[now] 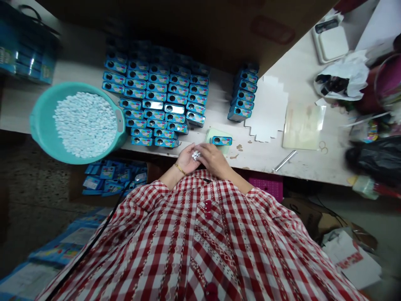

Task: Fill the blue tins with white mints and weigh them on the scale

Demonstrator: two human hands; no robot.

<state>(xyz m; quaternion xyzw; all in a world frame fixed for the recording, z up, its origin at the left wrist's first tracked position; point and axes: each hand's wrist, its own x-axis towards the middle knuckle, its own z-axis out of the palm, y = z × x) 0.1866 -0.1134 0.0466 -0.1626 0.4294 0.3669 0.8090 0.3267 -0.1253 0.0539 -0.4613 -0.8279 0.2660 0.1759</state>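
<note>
At the near edge of the surface (218, 104), left of its middle, a small heap of white tablets (196, 155) rests in the palm of the left hand (187, 159). The left hand is cupped upward around the heap, with a gold bangle (181, 169) at the wrist. The right hand (214, 161) lies against it from the other side, fingers bent over the tablets. The two hands are together; whether the right fingertips pinch a tablet cannot be told.

Just beyond the right hand, a single blue tin (221, 141) lies on a pale green sheet (215, 132) near the same edge. To the left, a teal basin (44, 121) filled with more white tablets projects past the near edge. Between the basin and the single tin, a block of blue tins (157, 88) stands in close rows reaching toward the far side. A short column of blue tins (243, 95) stands right of this block, beside white card sheets (269, 109). Farther toward the right end are a yellowish clear sheet (302, 125) and, at the near edge, a metal tube (285, 161).

Labels: each tin carries pale lettering, a pink mark and a dark round spot at one end; the lettering is too small to read. A red outlined stamp on the large carton (232, 25) at the far side is illegible.
</note>
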